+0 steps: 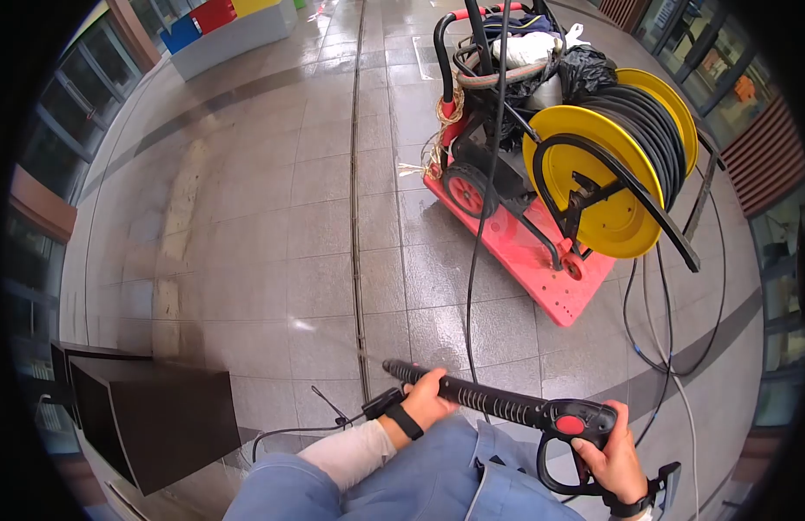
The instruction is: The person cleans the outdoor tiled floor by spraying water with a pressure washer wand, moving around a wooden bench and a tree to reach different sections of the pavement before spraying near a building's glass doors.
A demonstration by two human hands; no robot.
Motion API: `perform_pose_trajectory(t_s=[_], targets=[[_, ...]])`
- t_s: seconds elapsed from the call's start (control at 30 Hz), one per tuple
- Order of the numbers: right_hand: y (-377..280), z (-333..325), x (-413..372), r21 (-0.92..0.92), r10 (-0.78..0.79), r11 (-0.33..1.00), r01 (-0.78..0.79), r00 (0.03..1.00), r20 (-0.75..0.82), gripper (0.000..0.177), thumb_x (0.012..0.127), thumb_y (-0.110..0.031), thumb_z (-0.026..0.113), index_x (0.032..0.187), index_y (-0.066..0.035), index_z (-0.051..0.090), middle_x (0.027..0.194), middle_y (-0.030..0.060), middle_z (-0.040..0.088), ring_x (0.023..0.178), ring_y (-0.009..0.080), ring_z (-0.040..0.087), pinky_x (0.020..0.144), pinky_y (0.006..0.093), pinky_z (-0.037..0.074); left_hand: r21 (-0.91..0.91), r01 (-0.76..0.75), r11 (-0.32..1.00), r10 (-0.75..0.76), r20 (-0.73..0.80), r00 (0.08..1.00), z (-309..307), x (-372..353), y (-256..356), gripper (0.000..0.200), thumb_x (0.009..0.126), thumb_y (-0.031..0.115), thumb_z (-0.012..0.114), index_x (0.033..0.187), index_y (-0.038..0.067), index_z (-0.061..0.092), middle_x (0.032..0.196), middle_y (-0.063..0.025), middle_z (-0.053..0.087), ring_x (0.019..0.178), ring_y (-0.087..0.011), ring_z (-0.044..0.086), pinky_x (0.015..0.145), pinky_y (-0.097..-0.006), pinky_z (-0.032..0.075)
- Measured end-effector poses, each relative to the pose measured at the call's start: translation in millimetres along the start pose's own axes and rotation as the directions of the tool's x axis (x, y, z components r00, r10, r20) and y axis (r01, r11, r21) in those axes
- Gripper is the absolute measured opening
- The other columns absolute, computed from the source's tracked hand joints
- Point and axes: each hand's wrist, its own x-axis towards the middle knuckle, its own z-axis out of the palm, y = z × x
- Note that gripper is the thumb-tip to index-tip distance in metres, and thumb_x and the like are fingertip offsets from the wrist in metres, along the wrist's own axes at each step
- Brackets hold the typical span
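A black pressure washer gun (498, 403) lies slantwise across the lower middle, in front of my blue clothing. My left hand (428, 400) wraps round its ribbed barrel close behind the nozzle, with a black strap on that wrist. At the rear, my right hand (618, 462) is closed round the grip by the trigger guard, below a red oval on the body. The nozzle points up and left, and a thin pale spray leaves it over the wet tiled floor (324, 217).
On the right, a red platform cart (563, 291) carries a yellow hose reel (624, 230), a wheeled frame and black bags. A black hose (477, 252) runs down past the cart; more hoses (672, 347) lie right. A dark box-shaped cabinet (172, 417) stands left. A narrow drain slot (356, 200) crosses the floor.
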Motion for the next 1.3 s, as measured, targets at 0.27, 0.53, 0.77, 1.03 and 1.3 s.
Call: perform_pose_trajectory(t_s=[0.27,0.53,0.77,1.03,1.3], targets=[[111.8,-35.0,-158.3,0.235,0.184,0.965,-0.119,0.944,-0.274,0.053,0.071,-0.005,0.061,0.114,-0.002,0.029,0.091,0.0146,0.053,0.074,0.0227,0.055,0.066,0.0303,0.045,0.207,0.045,0.977,-0.106,0.295,0.95,0.8,23.9,-157.7,0.015,0.082,0.012,0.05,0.093,0.005,0.043,0.093,-0.0115,0.049,0.089,-0.0275,0.051,0.083,-0.0501,0.041],[237.2,-55.0,-272.1,0.027,-0.078,0.993,0.111,0.835,-0.545,0.043,0.079,-0.007,0.058,0.111,0.004,0.033,0.085,0.0129,0.051,0.065,0.0163,0.051,0.059,0.0274,0.044,0.299,-0.462,0.835,0.106,0.737,0.668,14.6,-38.5,-270.1,0.017,0.082,0.021,0.056,0.085,0.004,0.05,0.08,-0.0079,0.057,0.073,-0.0201,0.058,0.068,-0.0393,0.051],[219.0,-81.8,-307.2,0.119,0.106,0.989,-0.085,0.978,-0.18,0.044,0.079,-0.01,0.06,0.114,0.002,0.036,0.098,0.0162,0.051,0.09,0.023,0.05,0.081,0.0317,0.039,0.249,0.079,0.965,-0.136,0.224,0.965,-131.3,23.1,-318.4,0.013,0.082,0.014,0.051,0.088,0.004,0.047,0.087,-0.0102,0.055,0.083,-0.0259,0.056,0.078,-0.0455,0.045],[192.1,-55.1,-201.6,-0.071,-0.264,0.956,0.284,0.941,0.211,0.055,0.071,-0.011,0.064,0.113,-0.002,0.03,0.092,0.0161,0.054,0.084,0.0279,0.054,0.076,0.0344,0.042,-0.135,-0.247,0.96,0.28,0.362,0.889,-215.8,-47.1,-251.0,0.016,0.086,0.015,0.047,0.094,0.001,0.046,0.101,-0.0131,0.053,0.097,-0.0256,0.052,0.089,-0.0456,0.04],[99.2,3.6,-131.0,-0.078,-0.481,0.841,0.536,0.805,0.347,0.055,0.074,-0.015,0.063,0.112,0.001,0.027,0.077,0.0201,0.058,0.068,0.0357,0.059,0.062,0.0359,0.046,-0.323,-0.379,0.867,0.46,0.229,0.858,-214.2,-54.4,-149.9,0.022,0.084,0.017,0.049,0.101,0.002,0.046,0.104,-0.0124,0.054,0.097,-0.0269,0.051,0.088,-0.0471,0.038]])
